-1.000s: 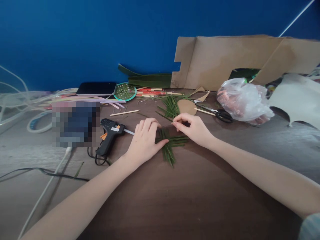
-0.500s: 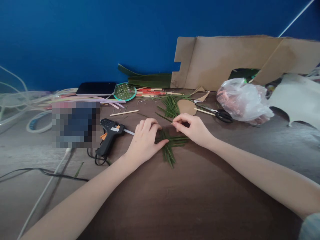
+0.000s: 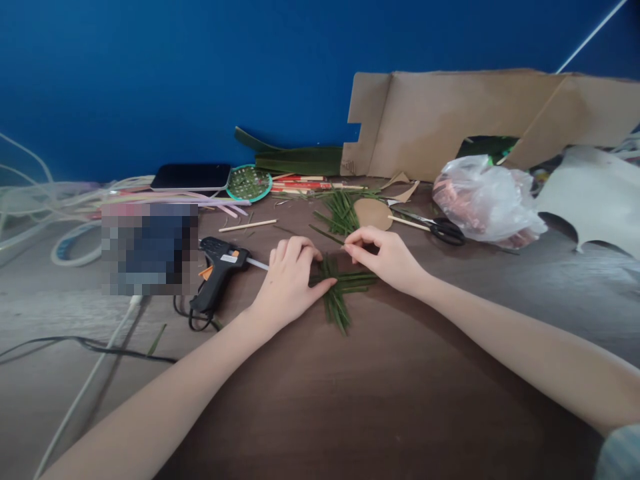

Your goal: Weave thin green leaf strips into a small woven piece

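A small crossed weave of green leaf strips [image 3: 345, 285] lies flat on the table. My left hand [image 3: 287, 277] curves over its left side, thumb stretched onto the strips and fingertips at the upper edge, holding it down. Thumb and index finger of my right hand [image 3: 383, 257] pinch one thin leaf strip [image 3: 326, 234], which points up and left above the weave. Just behind is a loose pile of cut leaf strips [image 3: 343, 213], beside a round brown cardboard disc [image 3: 374, 215]. The weave's left end is hidden under my left hand.
A black glue gun [image 3: 217, 273] lies left of my left hand, its cable beside it. Scissors [image 3: 445, 231] and a plastic bag [image 3: 490, 200] are at right. Behind stand a cardboard sheet [image 3: 440, 113], a phone [image 3: 193, 176] and a teal-rimmed round piece [image 3: 250, 183].
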### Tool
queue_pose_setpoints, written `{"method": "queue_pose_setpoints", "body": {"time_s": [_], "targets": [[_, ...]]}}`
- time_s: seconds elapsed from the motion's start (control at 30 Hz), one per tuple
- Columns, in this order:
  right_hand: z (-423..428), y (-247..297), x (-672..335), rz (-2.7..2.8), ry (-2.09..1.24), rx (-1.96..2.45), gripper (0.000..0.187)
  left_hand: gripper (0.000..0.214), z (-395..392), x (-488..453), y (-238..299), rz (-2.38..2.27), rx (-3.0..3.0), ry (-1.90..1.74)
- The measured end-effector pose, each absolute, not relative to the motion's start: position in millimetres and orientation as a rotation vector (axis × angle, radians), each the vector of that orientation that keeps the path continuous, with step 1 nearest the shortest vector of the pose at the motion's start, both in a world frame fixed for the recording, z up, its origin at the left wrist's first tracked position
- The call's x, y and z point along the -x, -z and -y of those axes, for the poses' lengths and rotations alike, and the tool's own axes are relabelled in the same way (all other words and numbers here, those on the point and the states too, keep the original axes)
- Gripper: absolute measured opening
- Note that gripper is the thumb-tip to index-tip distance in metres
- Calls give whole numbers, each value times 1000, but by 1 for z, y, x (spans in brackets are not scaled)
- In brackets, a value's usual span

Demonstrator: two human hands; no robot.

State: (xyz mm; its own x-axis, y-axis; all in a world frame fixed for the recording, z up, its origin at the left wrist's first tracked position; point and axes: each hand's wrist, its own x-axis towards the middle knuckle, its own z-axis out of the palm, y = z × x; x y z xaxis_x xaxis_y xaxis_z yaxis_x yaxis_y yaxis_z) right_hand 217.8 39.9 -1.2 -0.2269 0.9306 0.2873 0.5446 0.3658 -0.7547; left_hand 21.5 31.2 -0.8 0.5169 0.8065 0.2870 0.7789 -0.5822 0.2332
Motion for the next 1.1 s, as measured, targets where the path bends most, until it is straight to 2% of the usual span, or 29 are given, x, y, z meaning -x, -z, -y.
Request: {"method": "queue_pose_setpoints", "body": {"time_s": [0.7, 0.9, 1.1], "targets": [[-42, 1, -218, 1943, -672, 1255, 11, 27, -25, -21, -3, -1398, -2846, -622], [-40, -2, -218, 1968, -672, 1247, 4, 24, -24, -21, -3, -1381, -2859, -642], [-40, -1, -219, 1930, -710, 1228, 6, 22, -24, -20, -3, -1379, -2849, -646]]}}
